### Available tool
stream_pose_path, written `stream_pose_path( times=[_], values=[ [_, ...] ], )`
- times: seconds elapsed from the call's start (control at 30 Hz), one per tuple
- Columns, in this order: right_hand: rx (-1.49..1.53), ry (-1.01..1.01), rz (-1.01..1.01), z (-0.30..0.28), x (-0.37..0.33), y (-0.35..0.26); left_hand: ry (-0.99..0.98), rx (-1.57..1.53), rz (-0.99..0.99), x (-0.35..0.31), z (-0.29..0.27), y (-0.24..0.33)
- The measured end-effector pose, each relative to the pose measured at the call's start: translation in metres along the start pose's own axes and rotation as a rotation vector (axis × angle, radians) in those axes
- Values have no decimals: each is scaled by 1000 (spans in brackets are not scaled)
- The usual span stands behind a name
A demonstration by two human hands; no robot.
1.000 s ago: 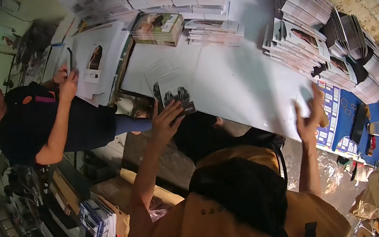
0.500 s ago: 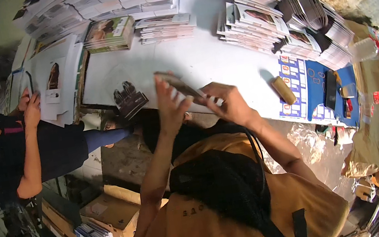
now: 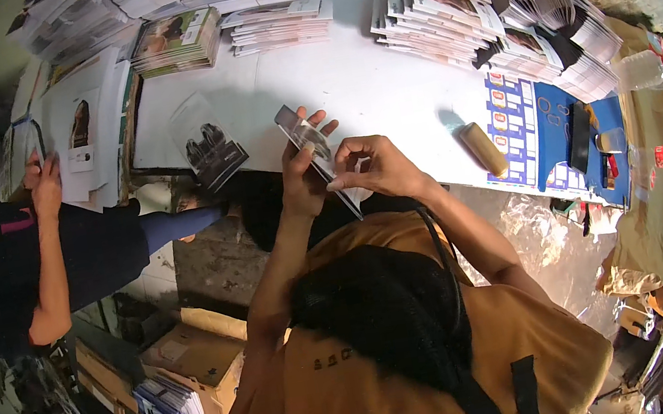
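In front of my body I hold a printed leaflet (image 3: 311,142), tilted, with a grey-and-dark picture on its face. My left hand (image 3: 302,184) supports it from the left and behind, thumb on the front and fingertips showing past the far edge. At its near right edge my right hand (image 3: 381,166) pinches the paper between thumb and curled fingers. To the left, another leaflet (image 3: 211,146) with a dark picture lies on the white table (image 3: 368,106) near its front edge.
Stacks of booklets (image 3: 440,16) stand at the back right, more piles (image 3: 277,27) at the back left. A tan block (image 3: 485,150) sits near a blue mat (image 3: 567,135). At left, a co-worker's hand (image 3: 45,190) rests by large sheets (image 3: 87,129). Below is a cardboard box (image 3: 191,359).
The leaflet has turned from nearly edge-on to show its printed face. My left hand has opened out behind it, and my right hand has moved to its near edge.
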State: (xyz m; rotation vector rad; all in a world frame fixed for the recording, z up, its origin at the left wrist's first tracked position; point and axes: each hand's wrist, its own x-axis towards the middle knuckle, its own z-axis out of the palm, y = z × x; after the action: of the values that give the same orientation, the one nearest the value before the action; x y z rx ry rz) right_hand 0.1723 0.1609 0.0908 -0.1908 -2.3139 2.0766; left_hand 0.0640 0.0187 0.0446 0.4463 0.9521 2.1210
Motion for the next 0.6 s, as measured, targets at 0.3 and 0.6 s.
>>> stream_pose_path(
  times=[0.3, 0.6],
  values=[
    [-1199, 683, 416, -85, -126, 37, 60, -196, -69, -9, -26, 0],
    [-558, 1377, -131, -176, -147, 92, 27, -176, -119, 3, -6, -4]
  ],
)
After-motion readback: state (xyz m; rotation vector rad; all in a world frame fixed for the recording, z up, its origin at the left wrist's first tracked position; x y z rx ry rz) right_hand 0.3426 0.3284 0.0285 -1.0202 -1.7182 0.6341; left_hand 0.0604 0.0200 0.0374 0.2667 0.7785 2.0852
